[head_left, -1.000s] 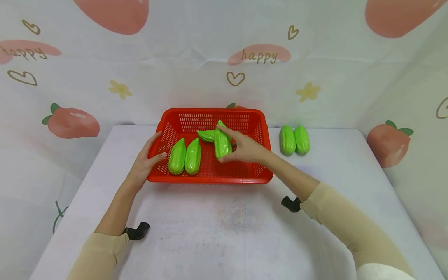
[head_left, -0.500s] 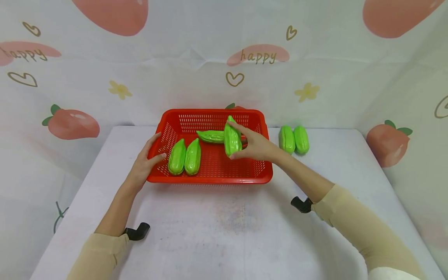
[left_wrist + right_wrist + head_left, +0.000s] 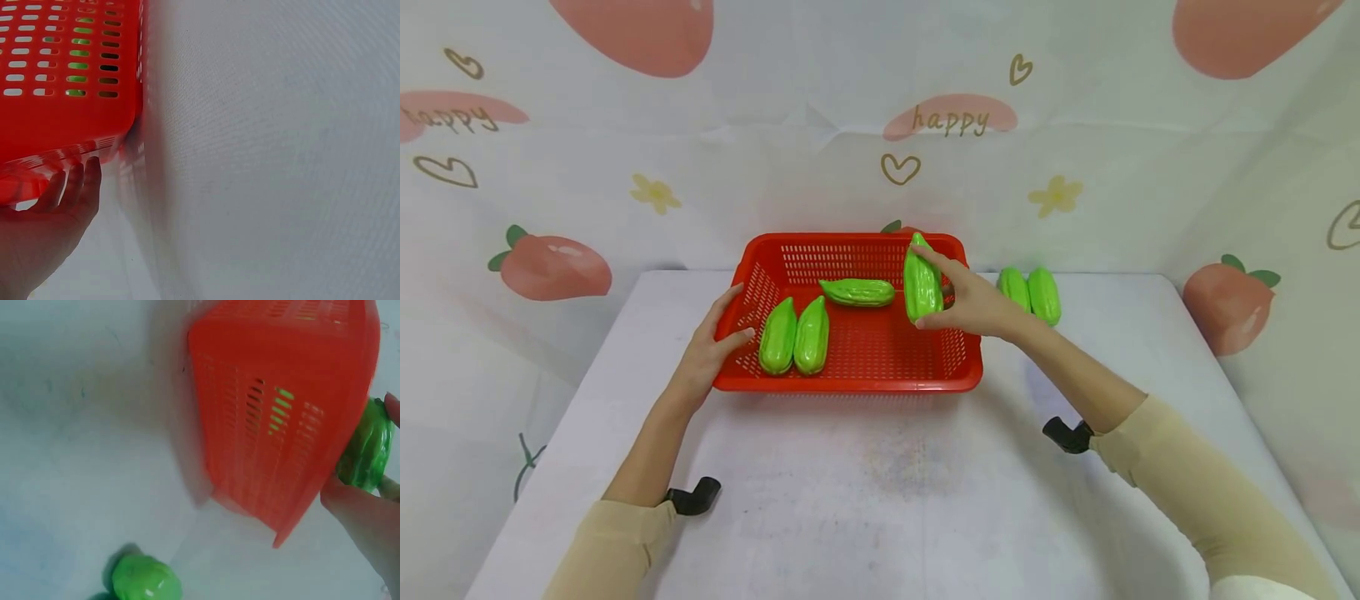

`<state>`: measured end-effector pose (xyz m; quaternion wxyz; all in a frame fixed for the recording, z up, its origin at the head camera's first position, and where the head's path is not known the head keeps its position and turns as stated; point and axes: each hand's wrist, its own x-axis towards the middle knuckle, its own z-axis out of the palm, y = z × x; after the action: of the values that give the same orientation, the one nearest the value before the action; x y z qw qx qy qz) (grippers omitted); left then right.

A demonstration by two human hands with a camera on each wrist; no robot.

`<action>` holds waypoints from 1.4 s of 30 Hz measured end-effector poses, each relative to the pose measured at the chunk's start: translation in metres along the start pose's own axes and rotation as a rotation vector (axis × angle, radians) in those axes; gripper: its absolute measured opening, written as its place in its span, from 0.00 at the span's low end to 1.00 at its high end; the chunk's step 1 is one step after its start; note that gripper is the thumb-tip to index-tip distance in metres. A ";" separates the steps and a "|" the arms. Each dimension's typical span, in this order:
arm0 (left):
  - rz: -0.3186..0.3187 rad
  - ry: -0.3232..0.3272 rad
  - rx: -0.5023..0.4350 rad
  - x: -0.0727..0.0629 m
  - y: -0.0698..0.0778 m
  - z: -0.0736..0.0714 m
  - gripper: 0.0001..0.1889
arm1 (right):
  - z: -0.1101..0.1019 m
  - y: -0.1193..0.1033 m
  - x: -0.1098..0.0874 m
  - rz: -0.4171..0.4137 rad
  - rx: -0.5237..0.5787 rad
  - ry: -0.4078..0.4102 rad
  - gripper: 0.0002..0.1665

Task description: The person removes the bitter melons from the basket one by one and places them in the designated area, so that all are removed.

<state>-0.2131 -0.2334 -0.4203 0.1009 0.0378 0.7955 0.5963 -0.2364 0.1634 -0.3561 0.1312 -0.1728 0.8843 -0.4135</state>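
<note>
In the head view, my right hand (image 3: pixel 973 304) grips a glossy green ridged gourd (image 3: pixel 922 285) between thumb and fingers, its pointed end up, above the right part of a red plastic basket (image 3: pixel 850 385). The right wrist view shows the held gourd (image 3: pixel 367 447) just over the basket's rim. Inside the basket, two similar gourds (image 3: pixel 777 336) stand side by side at the left, and one gourd (image 3: pixel 859 292) lies sideways near the back. My left hand (image 3: pixel 703 354) rests at the basket's left end, fingers fairly straight against the outer wall (image 3: pixel 69 125) and thumb over the rim.
Two more green gourds (image 3: pixel 1043 296) lie on the white table (image 3: pixel 820 483) right of the basket, partly behind my right hand and forearm. A patterned cloth (image 3: pixel 820 183) hangs behind the table. Black wrist mounts (image 3: pixel 694 497) stick out from both sleeves.
My right hand has carried the gourd up and to the right, away from the gourd lying sideways, which now shows in full. The left hand and basket stay almost still.
</note>
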 end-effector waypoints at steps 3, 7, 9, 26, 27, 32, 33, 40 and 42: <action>-0.002 -0.001 0.003 0.000 0.000 0.000 0.35 | -0.006 0.002 -0.005 -0.004 0.018 0.006 0.61; -0.006 -0.001 0.009 -0.001 0.000 0.000 0.35 | -0.012 0.007 -0.011 -0.031 0.045 0.010 0.60; -0.006 -0.001 0.008 -0.002 0.001 0.000 0.35 | -0.015 0.009 -0.012 -0.041 0.054 0.011 0.60; -0.010 0.000 0.015 -0.001 0.001 -0.001 0.35 | -0.033 0.017 -0.024 0.032 0.147 0.031 0.60; -0.009 0.000 0.015 -0.001 0.001 -0.001 0.35 | -0.035 0.018 -0.025 0.038 0.154 0.031 0.60; -0.008 0.002 0.015 -0.002 0.001 0.000 0.35 | -0.041 0.022 -0.032 0.073 0.163 0.043 0.60; -0.010 0.002 0.015 -0.002 0.001 0.000 0.35 | -0.042 0.022 -0.034 0.080 0.165 0.043 0.59; -0.014 0.006 0.017 -0.002 0.001 0.000 0.35 | -0.051 0.032 -0.044 0.153 0.140 0.062 0.55; -0.015 0.005 0.016 -0.002 0.001 0.000 0.35 | -0.054 0.036 -0.047 0.168 0.128 0.075 0.54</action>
<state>-0.2114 -0.2334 -0.4189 0.1028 0.0311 0.8006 0.5894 -0.2218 0.2417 -0.3464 0.1431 -0.0735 0.8718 -0.4627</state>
